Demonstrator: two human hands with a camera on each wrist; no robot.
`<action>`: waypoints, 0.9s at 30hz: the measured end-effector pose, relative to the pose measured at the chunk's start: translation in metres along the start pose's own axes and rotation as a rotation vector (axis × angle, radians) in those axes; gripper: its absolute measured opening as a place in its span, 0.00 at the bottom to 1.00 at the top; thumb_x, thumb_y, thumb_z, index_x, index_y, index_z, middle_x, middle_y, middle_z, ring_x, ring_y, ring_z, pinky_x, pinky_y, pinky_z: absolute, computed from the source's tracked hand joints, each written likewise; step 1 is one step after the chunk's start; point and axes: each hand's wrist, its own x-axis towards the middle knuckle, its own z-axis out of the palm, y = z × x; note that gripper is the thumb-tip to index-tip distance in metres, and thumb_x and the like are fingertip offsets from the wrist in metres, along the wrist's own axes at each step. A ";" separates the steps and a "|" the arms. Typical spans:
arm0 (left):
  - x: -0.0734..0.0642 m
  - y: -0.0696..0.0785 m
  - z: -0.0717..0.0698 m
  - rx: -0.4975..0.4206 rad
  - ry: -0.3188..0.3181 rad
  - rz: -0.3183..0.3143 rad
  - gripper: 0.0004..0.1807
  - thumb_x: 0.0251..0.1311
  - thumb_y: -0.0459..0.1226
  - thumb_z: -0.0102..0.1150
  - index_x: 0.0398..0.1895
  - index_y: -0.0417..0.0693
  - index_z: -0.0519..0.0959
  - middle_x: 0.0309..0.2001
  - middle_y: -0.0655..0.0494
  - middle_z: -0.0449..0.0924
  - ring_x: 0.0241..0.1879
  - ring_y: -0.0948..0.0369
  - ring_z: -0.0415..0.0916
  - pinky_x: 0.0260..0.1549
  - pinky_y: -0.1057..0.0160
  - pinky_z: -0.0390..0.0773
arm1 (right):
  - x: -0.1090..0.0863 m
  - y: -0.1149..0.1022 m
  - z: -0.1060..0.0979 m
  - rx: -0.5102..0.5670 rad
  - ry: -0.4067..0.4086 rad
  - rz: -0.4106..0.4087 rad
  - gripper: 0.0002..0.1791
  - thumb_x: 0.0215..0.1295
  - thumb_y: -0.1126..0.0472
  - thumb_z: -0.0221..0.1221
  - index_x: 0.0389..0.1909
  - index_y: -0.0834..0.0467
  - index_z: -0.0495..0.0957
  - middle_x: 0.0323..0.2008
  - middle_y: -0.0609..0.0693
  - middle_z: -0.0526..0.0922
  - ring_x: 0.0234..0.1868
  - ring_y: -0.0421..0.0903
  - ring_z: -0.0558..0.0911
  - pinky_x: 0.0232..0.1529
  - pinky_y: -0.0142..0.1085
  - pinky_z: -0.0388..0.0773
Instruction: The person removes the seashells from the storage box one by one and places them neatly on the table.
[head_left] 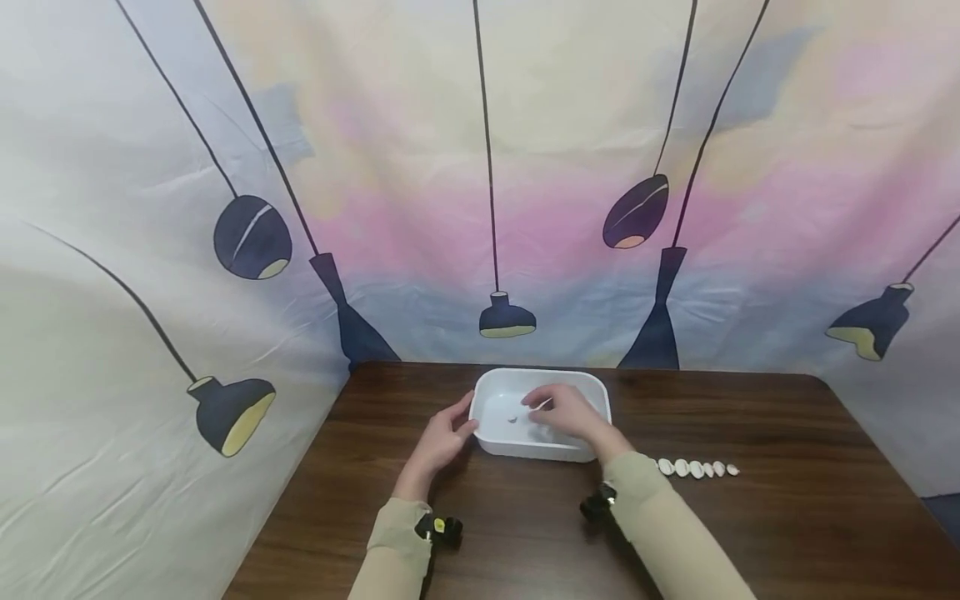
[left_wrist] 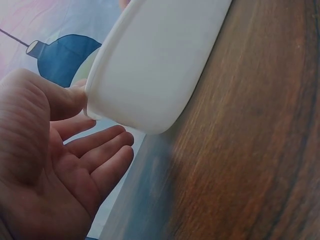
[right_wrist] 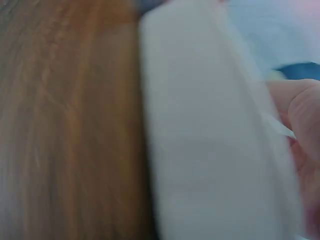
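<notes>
A white rectangular plastic basin (head_left: 536, 451) stands on the table. At its left end, my left hand (head_left: 439, 440) holds the rim corner between thumb and index finger; the other fingers (left_wrist: 107, 150) extend loosely beside the wall in the left wrist view. Over the basin's inside, my right hand (head_left: 564, 410) pinches a thin white shell (right_wrist: 278, 125), seen edge-on and blurred in the right wrist view. A small shell (head_left: 512, 419) lies on the basin floor, left of the right fingertips. The right hand hides part of the basin's interior.
Several white shells (head_left: 682, 468) lie in a row on the dark wooden table (head_left: 787, 517), right of the basin; the right sleeve partly covers the row's left end. Behind the table hangs a cloth (head_left: 555, 250) printed with lamps.
</notes>
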 end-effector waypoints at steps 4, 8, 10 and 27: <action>-0.001 0.000 0.003 0.014 -0.013 0.017 0.32 0.78 0.37 0.59 0.82 0.48 0.67 0.79 0.46 0.67 0.78 0.42 0.63 0.76 0.36 0.61 | 0.017 0.000 0.029 -0.037 -0.064 0.120 0.10 0.64 0.63 0.74 0.45 0.59 0.90 0.39 0.47 0.90 0.43 0.44 0.86 0.54 0.45 0.85; -0.002 0.000 0.003 0.009 -0.012 0.017 0.32 0.78 0.38 0.59 0.82 0.49 0.68 0.78 0.45 0.68 0.78 0.42 0.64 0.75 0.36 0.62 | 0.024 -0.004 0.042 -0.094 -0.064 0.167 0.07 0.64 0.61 0.74 0.41 0.58 0.90 0.36 0.45 0.89 0.41 0.43 0.84 0.54 0.46 0.84; -0.002 0.000 0.001 0.002 -0.008 0.013 0.32 0.78 0.38 0.60 0.82 0.49 0.68 0.78 0.46 0.69 0.78 0.43 0.64 0.75 0.36 0.62 | 0.028 -0.009 0.044 -0.136 -0.059 0.154 0.05 0.65 0.62 0.74 0.39 0.57 0.90 0.34 0.45 0.88 0.40 0.44 0.84 0.53 0.46 0.84; 0.000 0.002 -0.002 0.001 -0.002 0.024 0.32 0.78 0.37 0.59 0.82 0.46 0.67 0.79 0.46 0.67 0.78 0.43 0.63 0.76 0.38 0.62 | 0.019 -0.015 0.020 -0.172 0.009 0.129 0.03 0.68 0.61 0.71 0.34 0.55 0.89 0.33 0.43 0.88 0.39 0.42 0.83 0.51 0.44 0.84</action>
